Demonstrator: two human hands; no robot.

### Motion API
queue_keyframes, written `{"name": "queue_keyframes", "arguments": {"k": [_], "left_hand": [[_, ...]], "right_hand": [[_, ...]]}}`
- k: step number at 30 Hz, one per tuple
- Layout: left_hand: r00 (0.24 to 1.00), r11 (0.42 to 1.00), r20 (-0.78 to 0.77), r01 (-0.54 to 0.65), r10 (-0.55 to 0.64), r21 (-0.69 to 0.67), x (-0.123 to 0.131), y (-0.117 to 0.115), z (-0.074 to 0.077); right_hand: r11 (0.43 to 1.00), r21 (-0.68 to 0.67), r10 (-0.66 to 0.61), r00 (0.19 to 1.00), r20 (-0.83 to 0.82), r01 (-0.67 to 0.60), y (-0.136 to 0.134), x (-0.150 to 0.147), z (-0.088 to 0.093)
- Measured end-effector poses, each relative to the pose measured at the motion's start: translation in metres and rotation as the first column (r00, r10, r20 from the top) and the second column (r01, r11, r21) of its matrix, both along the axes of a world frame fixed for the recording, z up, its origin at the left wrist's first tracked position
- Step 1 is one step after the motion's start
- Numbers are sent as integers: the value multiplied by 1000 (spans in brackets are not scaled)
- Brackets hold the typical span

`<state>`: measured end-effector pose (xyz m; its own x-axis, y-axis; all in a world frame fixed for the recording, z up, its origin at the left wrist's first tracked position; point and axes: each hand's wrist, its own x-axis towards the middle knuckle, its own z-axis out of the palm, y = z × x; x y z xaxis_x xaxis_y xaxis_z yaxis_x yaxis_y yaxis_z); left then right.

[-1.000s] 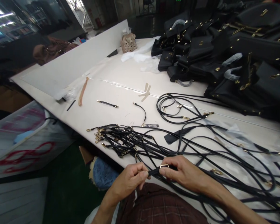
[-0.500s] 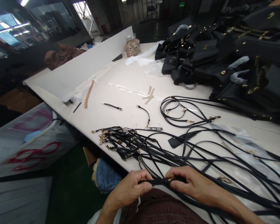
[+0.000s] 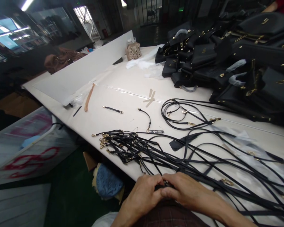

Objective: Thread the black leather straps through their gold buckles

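Observation:
Both hands meet at the table's front edge, over the lap. My left hand [image 3: 148, 190] and my right hand [image 3: 180, 189] pinch a black strap [image 3: 165, 185] between thumbs and fingers; most of it is hidden by the fingers. Just beyond them lies a tangled pile of thin black straps [image 3: 130, 146] with gold clasps. A coiled strap [image 3: 164, 113] rests further back. Two short straps lie apart, one straight [image 3: 112, 109] and one curved [image 3: 146, 116], the latter beside small thread snips [image 3: 156, 131].
Black handbags [image 3: 203, 60] are heaped at the back right. A white board [image 3: 85, 72] stands along the left side of the table [image 3: 123, 91]. A blue-topped stool [image 3: 109, 181] is below the edge. A person's arm [image 3: 271, 7] shows at top right.
My two hands have come together, covering the stretch of strap that showed between them. The view has shifted slightly.

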<state>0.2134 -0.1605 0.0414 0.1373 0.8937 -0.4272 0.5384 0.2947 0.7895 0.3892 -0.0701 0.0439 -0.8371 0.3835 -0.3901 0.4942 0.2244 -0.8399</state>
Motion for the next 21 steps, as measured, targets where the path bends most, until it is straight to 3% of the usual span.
{"name": "queue_keyframes", "arguments": {"k": [5,9,12,15,21], "left_hand": [[989,999,-140,-37,35,-15,-24,-14,-10],[993,999,-108,-42,41,-11,-38,-24,-19],[997,994,-69,-37,30,-105,-39,-27,-23],[1000,990,-18,-27,25,-141,-36,-24,-19],[998,998,-40,37,-39,-49,-22,-12,-3]], "right_hand": [[985,-151,-68,995,67,78,4,6,-11],[935,-333,-102,992,69,119,11,19,-17],[906,-402,-116,991,70,135,14,28,-21],[910,-391,-105,989,108,139,15,35,-26],[870,-457,-133,980,145,186,7,32,-31]]}}
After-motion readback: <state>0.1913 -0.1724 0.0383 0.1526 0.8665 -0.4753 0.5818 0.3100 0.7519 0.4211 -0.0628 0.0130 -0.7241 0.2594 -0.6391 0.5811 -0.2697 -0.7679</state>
